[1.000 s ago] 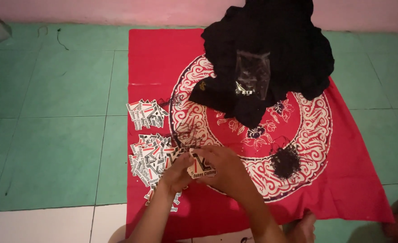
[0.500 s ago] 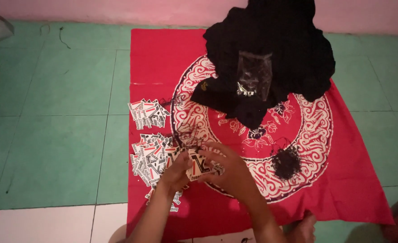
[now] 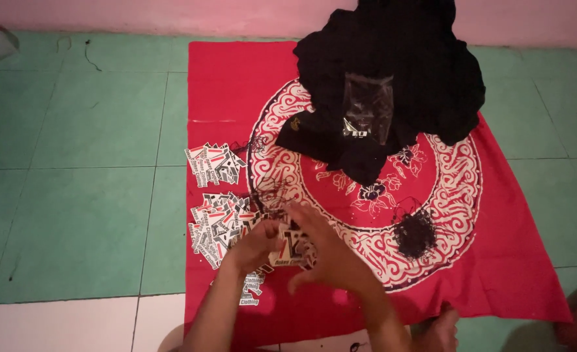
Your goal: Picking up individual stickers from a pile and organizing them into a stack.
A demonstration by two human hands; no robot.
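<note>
- The left hand [image 3: 257,244] is curled around the left edge of a small white card [image 3: 291,249] with black and red marks. It is holding the card just above the red cloth [image 3: 236,91].
- The right hand [image 3: 327,254] is spread out with its fingers apart. It lies over the right side of the card and touches it. I cannot tell if it grips the card.
- Just left of the hands is a pile of the same small cards [image 3: 220,225], lying in a heap on the cloth.
- A smaller bunch of cards [image 3: 211,165] lies a bit farther back, near the left edge of the cloth.
- Thin black strings [image 3: 270,195] lie in a tangle just beyond the hands.
- To the right sits a little black clump of strings [image 3: 414,233], apart from the hands.
- The red cloth has a big white swirly ring with flowers.
- Farther back, a pile of black clothes [image 3: 399,72] sits on the cloth, with a clear plastic bag [image 3: 366,107] on top.
- The cloth lies on a green tiled floor [image 3: 80,169], with white tiles close by.
- A pink wall [image 3: 171,16] is at the far end.
</note>
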